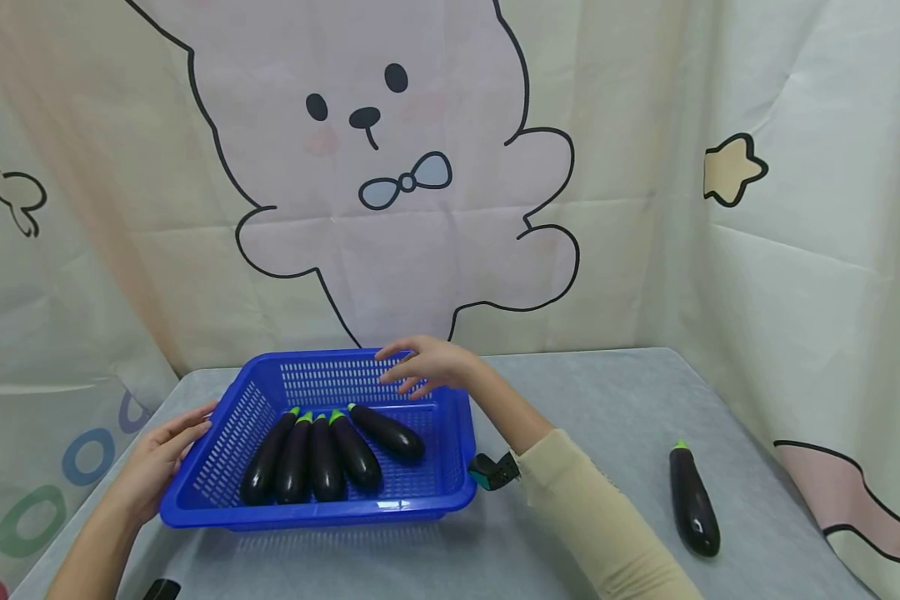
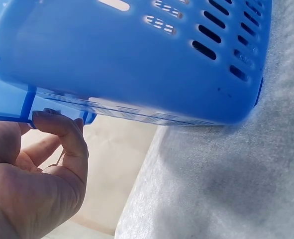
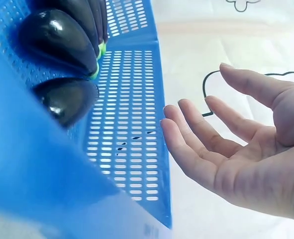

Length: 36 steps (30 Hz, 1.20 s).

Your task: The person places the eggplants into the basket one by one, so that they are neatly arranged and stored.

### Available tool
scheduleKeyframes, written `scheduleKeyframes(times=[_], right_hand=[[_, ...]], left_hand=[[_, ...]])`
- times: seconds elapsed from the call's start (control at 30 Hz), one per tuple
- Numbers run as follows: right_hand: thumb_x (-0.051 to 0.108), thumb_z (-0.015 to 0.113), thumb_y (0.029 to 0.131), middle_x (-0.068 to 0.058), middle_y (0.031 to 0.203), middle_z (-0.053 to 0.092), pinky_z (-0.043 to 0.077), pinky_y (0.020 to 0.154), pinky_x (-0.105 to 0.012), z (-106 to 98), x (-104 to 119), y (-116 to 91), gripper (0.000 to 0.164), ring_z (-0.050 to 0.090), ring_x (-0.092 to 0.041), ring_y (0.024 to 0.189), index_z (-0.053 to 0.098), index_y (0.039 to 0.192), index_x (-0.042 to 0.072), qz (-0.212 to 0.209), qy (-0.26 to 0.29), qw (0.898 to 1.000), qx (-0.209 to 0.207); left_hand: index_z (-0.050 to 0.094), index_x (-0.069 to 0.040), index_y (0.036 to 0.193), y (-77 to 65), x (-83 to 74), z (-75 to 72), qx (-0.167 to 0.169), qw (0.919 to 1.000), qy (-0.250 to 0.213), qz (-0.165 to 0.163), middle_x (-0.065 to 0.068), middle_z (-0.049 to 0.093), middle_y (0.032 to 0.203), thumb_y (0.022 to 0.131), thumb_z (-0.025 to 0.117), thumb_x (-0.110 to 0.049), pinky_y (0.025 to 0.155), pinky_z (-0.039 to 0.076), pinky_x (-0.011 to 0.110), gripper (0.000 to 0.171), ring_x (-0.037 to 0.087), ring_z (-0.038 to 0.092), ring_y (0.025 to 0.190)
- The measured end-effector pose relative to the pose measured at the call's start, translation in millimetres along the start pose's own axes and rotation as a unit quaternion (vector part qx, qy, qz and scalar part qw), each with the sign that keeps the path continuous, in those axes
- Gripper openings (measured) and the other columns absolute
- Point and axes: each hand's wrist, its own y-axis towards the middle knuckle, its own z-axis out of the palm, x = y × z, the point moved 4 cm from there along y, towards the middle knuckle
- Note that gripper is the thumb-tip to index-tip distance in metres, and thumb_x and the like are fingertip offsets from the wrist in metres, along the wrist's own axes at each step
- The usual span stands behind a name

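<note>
A blue plastic basket (image 1: 450,492) stands on the grey-covered table, with several dark eggplants (image 1: 325,462) lying inside, their green stem ends toward the back. At its left side my left hand (image 1: 163,458) holds the rim; the left wrist view shows curled fingers (image 2: 62,132) under the rim's edge. Over the back right of the basket hovers my right hand (image 1: 431,364), fingers loosely spread and holding nothing. In the right wrist view, the right hand (image 3: 236,134) appears beside the perforated wall. One eggplant (image 1: 693,504) lies by itself on the table at the right.
The grey cloth-covered table (image 1: 585,400) meets a curtain (image 1: 615,275) printed with a bear at the back. A black object (image 1: 162,590) is cut off by the bottom edge at the left. A dark band (image 1: 492,472) sits by the right sleeve's cuff.
</note>
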Motion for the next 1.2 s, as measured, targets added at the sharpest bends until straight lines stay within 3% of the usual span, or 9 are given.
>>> scheduleKeyframes(times=[0.13, 0.33, 0.47, 0.77, 1.2], right_hand=[[0.019, 0.072, 0.102, -0.018, 0.132, 0.069, 0.062, 0.092, -0.045, -2, 0, -8, 0.047, 0.073, -0.026, 0.103, 0.06, 0.147, 0.01, -0.02, -0.017, 1.0, -0.011], [0.019, 0.071, 0.102, -0.019, 0.132, 0.068, 0.063, 0.09, -0.042, -6, -3, -20, 0.047, 0.072, -0.027, 0.106, 0.06, 0.147, 0.009, -0.039, -0.022, 0.999, -0.022], [0.017, 0.07, 0.103, -0.018, 0.129, 0.07, 0.063, 0.091, -0.044, -10, -6, -30, 0.045, 0.072, -0.027, 0.106, 0.06, 0.146, 0.008, -0.055, -0.024, 0.998, -0.03], [0.016, 0.069, 0.103, -0.019, 0.132, 0.069, 0.06, 0.097, -0.051, -19, -13, -51, 0.045, 0.073, -0.029, 0.11, 0.059, 0.146, 0.007, -0.075, -0.015, 0.996, -0.048], [0.02, 0.069, 0.103, -0.021, 0.134, 0.067, 0.06, 0.097, -0.053, -36, -28, -83, 0.045, 0.069, -0.038, 0.12, 0.06, 0.146, 0.008, -0.088, -0.012, 0.993, -0.082]], left_hand=[[0.048, -0.038, 0.157, -0.4, 0.7, -0.5, -0.001, 1.0, -0.004, -0.002, -0.04, 0.06, 0.109, 0.111, 0.053, -0.042, 0.085, 0.059, 0.021, 0.046, -0.008, 0.066, 0.099], [0.044, -0.035, 0.159, -1.2, 1.1, 0.3, -0.003, 1.0, -0.003, -0.003, -0.039, 0.06, 0.109, 0.111, 0.053, -0.042, 0.085, 0.06, 0.022, 0.05, -0.007, 0.067, 0.099], [0.048, -0.04, 0.155, -1.6, 1.4, 0.6, -0.004, 1.0, -0.007, -0.004, -0.038, 0.061, 0.109, 0.111, 0.053, -0.043, 0.085, 0.06, 0.023, 0.045, -0.006, 0.068, 0.099], [0.046, -0.036, 0.158, -1.3, 0.8, 0.4, -0.007, 1.0, -0.001, -0.003, -0.038, 0.061, 0.108, 0.111, 0.053, -0.043, 0.085, 0.06, 0.022, 0.048, -0.007, 0.066, 0.099], [0.035, -0.017, 0.166, -1.2, -1.5, 1.9, -0.007, 0.9999, 0.013, 0.007, -0.04, 0.059, 0.11, 0.111, 0.053, -0.042, 0.086, 0.058, 0.02, 0.064, -0.01, 0.065, 0.1]])
